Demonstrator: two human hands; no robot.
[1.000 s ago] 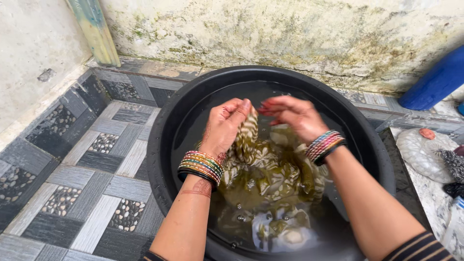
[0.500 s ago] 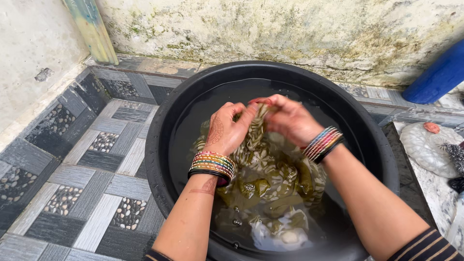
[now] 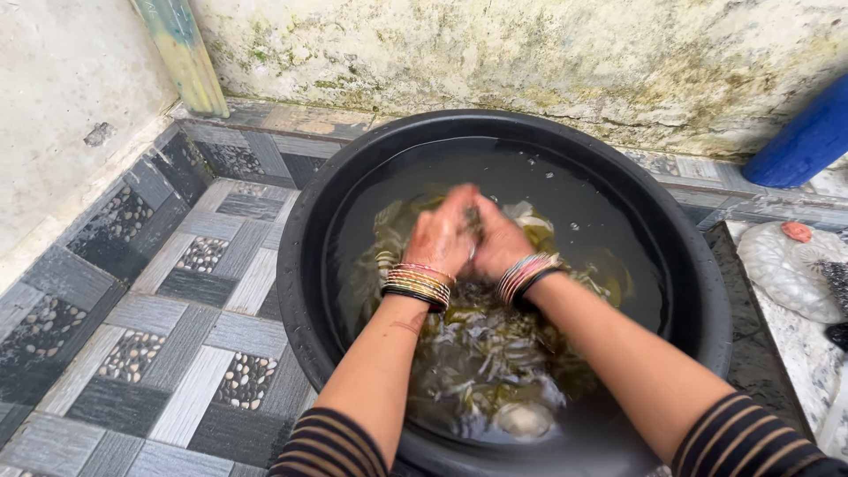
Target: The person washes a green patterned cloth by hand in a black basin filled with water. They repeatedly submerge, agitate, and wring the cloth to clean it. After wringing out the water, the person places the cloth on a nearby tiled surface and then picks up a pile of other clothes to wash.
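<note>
A wide black tub [image 3: 305, 230] full of water stands on the tiled floor. A green patterned cloth [image 3: 495, 353] lies soaked in it. My left hand [image 3: 442, 231] and my right hand [image 3: 496, 237] are pressed together over the middle of the tub, both blurred, clutching a bunch of the cloth just above the water. Stacks of coloured bangles circle both wrists. Striped dark sleeves cover my upper arms at the bottom edge.
Grey and black patterned floor tiles [image 3: 132, 327] spread to the left. A stained plaster wall [image 3: 495, 53] rises behind the tub. A blue container [image 3: 804, 141] leans at the right, and a clear plastic bag [image 3: 782, 269] lies on the floor below it.
My hands have come closer together and dropped lower toward the water, bunching the cloth between them. The cloth that was lifted has sunk back into the tub.
</note>
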